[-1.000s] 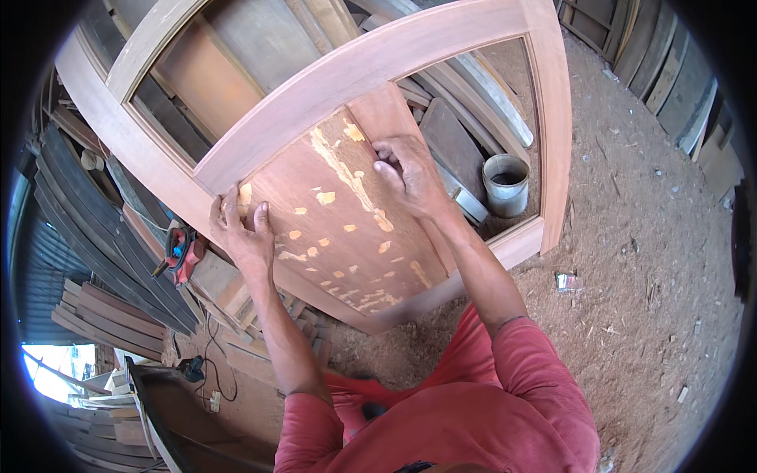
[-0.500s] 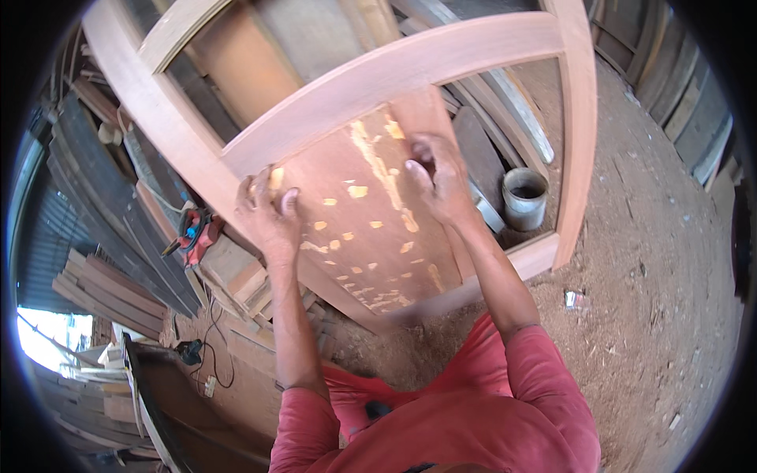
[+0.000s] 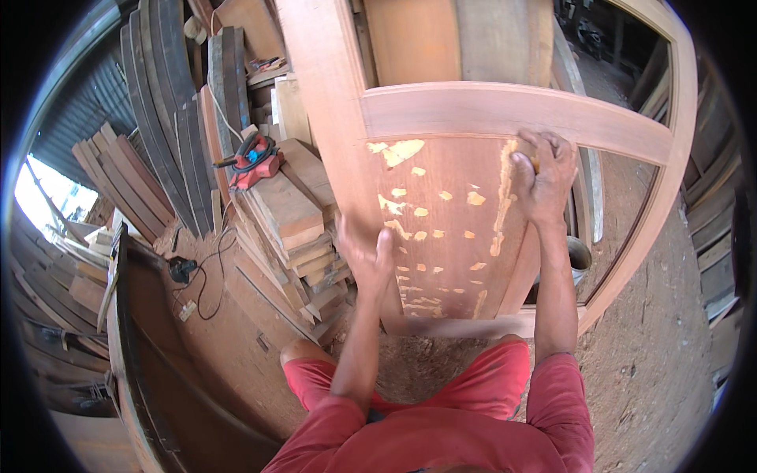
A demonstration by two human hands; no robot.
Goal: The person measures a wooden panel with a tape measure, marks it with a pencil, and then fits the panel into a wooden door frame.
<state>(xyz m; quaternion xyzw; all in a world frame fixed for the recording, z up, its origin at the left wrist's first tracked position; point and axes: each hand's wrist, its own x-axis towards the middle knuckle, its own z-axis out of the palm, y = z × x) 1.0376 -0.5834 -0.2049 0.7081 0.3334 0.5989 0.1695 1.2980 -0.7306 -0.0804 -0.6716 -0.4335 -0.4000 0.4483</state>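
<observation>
A reddish wooden door frame (image 3: 516, 110) with a lower panel (image 3: 449, 169) leans in front of me. Yellowish filler patches (image 3: 475, 198) dot the panel, and a long filler streak (image 3: 502, 205) runs down its right side. Across the left upright lies my left hand (image 3: 364, 256), open, its thumb stretched apart from slightly blurred fingers. My right hand (image 3: 548, 181) is closed against the panel's upper right, beside the streak. Something small and yellowish shows inside its curled fingers, mostly hidden; I cannot make out what it is.
Left of the frame, a red power tool (image 3: 259, 162) with its cord rests on stacked wood blocks (image 3: 288, 209). A metal can (image 3: 579, 256) stands behind the frame's right opening. Curved boards (image 3: 162, 110) lean at the far left; a dark trough-like piece (image 3: 169, 347) lies lower left.
My view has turned left, so the frame appears farther right and more upright. My left hand has slid lower along the left upright. My right hand is now at the long filler streak.
</observation>
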